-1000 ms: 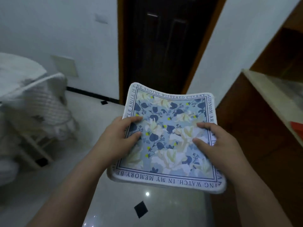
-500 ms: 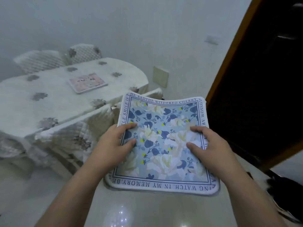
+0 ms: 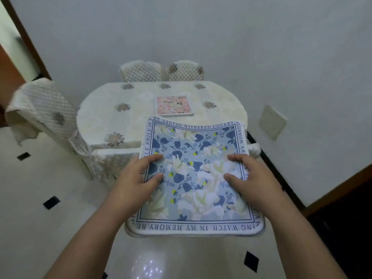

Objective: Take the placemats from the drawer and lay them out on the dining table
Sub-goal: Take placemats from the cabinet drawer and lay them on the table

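blue floral placemat (image 3: 193,174) held level in the air, left hand (image 3: 138,182) pinching its left edge, right hand (image 3: 251,180) its right edge, thumbs on top. the dining table (image 3: 104,119) lies straight ahead, beyond the mat's far edge; a pink placemat (image 3: 174,105) lies on it. both hands stand equally near.

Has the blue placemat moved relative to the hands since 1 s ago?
No. The blue placemat sits the same between left hand and right hand.
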### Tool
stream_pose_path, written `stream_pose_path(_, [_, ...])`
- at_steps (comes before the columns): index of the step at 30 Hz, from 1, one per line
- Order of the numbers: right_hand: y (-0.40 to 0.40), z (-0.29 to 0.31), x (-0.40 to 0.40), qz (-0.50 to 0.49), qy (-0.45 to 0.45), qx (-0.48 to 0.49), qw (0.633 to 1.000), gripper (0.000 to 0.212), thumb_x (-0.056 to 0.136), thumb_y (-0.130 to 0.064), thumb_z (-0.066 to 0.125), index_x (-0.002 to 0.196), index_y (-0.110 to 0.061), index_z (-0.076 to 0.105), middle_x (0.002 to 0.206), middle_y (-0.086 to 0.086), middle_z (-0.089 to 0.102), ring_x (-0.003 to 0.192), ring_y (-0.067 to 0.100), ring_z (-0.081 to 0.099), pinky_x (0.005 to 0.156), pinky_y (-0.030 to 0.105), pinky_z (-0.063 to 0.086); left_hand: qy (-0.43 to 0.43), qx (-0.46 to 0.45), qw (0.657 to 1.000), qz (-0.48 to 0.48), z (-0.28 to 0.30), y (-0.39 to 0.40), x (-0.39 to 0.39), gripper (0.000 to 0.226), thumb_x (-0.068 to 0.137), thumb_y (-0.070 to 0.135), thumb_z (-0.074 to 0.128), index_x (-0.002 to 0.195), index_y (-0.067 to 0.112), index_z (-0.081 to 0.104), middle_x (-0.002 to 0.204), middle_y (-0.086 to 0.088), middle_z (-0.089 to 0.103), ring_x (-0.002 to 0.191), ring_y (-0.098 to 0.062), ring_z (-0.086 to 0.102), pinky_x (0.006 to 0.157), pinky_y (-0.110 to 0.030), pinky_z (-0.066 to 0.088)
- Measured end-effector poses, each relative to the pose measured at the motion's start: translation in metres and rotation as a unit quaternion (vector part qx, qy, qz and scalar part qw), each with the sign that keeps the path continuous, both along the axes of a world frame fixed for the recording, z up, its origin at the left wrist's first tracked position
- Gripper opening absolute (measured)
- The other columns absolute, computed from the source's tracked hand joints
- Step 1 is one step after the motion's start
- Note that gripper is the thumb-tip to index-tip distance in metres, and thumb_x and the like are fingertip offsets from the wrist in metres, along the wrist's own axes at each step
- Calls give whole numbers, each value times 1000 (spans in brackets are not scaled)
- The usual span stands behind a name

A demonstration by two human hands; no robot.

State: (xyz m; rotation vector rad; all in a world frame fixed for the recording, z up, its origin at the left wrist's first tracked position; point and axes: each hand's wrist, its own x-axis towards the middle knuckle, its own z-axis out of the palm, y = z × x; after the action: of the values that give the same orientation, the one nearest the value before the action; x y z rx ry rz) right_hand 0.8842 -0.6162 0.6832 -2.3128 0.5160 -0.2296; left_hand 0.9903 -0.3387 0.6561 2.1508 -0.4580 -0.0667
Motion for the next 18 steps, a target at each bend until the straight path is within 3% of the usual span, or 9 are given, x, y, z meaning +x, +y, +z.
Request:
stream_pose_path(4, [-7,-4,54,49,18,12,999,47,82,-32,79,124,-43,60,120,-20,61,104,3,61,89,25,49,14,0,998,64,-10,2,27,46,88,26,76,129,43,63,120,16,56,110,-2,57,96,-26,47])
stream_pose_path(8, [-15,-17,114,64,35,6,997,46,83,-31,78,124,-41,60,118,-17,60,106,9,62,96,33,52,19,15,996,81,-24,-5,71,47,88,29,75,130,44,62,116,20,54,108,-4,58,98,-36,51])
stream_pose_path(11, [-21,-29,165,71,47,-20,996,46,84,-30,77,126,-38,60,113,-19,53,105,6,57,96,27,47,24,11,997,79,-40,-16,120,47,89,29,74,130,45,61,119,17,55,109,-2,56,100,-34,49])
stream_pose_path(14, [-33,-36,220,66,60,-25,996,45,85,-29,75,126,-39,58,117,-17,54,107,6,55,96,27,46,39,-8,997,73,-51,-29,179,45,91,27,72,130,46,60,122,17,55,108,2,53,96,-25,44])
stream_pose_path(18, [-50,-39,291,55,69,-35,995,46,85,-29,73,127,-39,56,129,-10,57,111,9,56,98,26,44,49,2,998,49,-52,-50,259,44,93,26,70,133,40,59,121,8,55,108,-5,52,97,-24,40])
